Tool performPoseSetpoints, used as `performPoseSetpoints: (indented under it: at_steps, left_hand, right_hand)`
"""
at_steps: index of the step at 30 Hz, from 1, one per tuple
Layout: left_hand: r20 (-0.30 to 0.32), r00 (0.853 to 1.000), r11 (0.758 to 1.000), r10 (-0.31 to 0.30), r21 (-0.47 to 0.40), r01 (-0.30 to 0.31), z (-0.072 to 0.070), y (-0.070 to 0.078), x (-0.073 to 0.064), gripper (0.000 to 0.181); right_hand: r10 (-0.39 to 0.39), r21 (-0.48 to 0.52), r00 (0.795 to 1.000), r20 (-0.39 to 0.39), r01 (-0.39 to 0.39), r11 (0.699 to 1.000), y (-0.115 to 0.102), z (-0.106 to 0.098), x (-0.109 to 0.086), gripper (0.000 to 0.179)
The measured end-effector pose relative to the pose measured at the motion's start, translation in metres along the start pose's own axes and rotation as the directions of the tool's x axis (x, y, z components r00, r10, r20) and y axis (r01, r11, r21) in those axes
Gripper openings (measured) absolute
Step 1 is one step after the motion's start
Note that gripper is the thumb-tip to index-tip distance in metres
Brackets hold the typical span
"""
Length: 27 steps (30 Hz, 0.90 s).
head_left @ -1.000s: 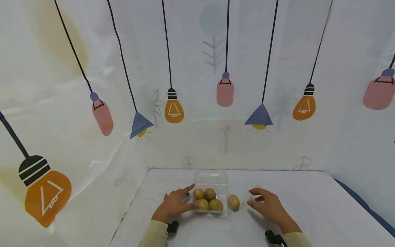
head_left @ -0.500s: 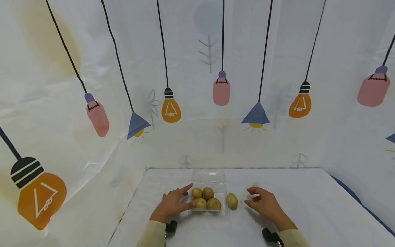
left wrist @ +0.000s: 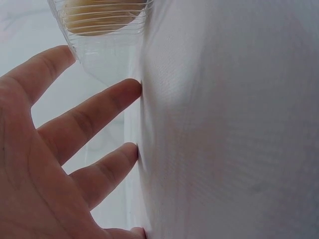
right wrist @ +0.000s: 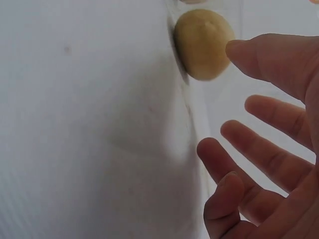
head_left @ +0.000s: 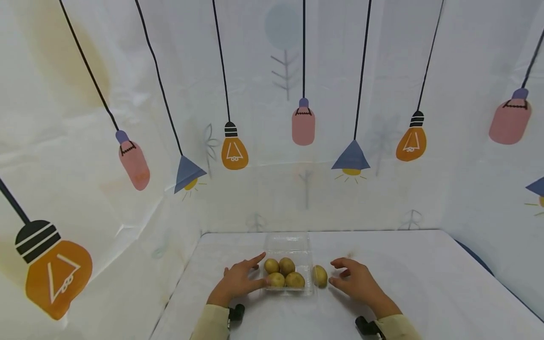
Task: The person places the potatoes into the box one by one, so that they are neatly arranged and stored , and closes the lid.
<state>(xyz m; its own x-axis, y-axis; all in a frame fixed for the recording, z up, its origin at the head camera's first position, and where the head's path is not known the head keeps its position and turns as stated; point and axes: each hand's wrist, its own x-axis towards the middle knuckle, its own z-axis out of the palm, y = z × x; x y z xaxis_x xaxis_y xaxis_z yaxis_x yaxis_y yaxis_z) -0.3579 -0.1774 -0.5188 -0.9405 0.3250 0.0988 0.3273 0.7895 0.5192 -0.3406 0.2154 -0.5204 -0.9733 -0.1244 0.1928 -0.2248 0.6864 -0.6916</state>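
Note:
A clear plastic clamshell container [head_left: 302, 262] sits on the white table, its lid folded back away from me. Several potatoes [head_left: 295, 280] lie inside it. My left hand [head_left: 239, 283] is spread along the container's left side, index finger by the far part and thumb at the near corner. In the left wrist view one fingertip is right at the ribbed wall, while other fingertips rest on the table. A single potato [head_left: 320, 276] lies outside, just right of the container. Beside it my right hand [head_left: 356, 282] has loosely bent, parted fingers, and the thumb tip overlaps the potato in the right wrist view.
The table [head_left: 408, 269] has a white cover and ends at a wall sheet [head_left: 272, 198] printed with hanging lamps. Another sheet wall [head_left: 140, 245] stands close along the left side. Dark cameras [head_left: 236, 312] are strapped to both wrists.
My right hand has moved left, closer to the lone potato. My left hand stays at the container. The head view has shifted slightly to the right.

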Motion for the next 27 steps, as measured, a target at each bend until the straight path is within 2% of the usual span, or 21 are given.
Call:
performPoseSetpoints:
  at_steps: [14, 20, 27]
  left_hand:
    - [-0.003, 1.0, 1.0, -0.001, 0.005, 0.001, 0.001, -0.001, -0.001, 0.09]
    - [-0.007, 1.0, 1.0, 0.001, 0.009, -0.001, -0.001, 0.002, -0.001, 0.09]
    - [-0.01, 1.0, 1.0, 0.006, 0.004, -0.006, -0.002, 0.004, -0.002, 0.087]
  right_hand:
    - [-0.172, -0.028, 0.982, 0.076, 0.175, 0.984, -0.01, 0.015, 0.002, 0.048]
    - [-0.206, -0.053, 0.974, 0.089, 0.212, 0.976, -0.011, 0.016, 0.005, 0.044]
    - [-0.204, -0.063, 0.976, 0.083, 0.209, 0.976, -0.01, 0.018, 0.004, 0.039]
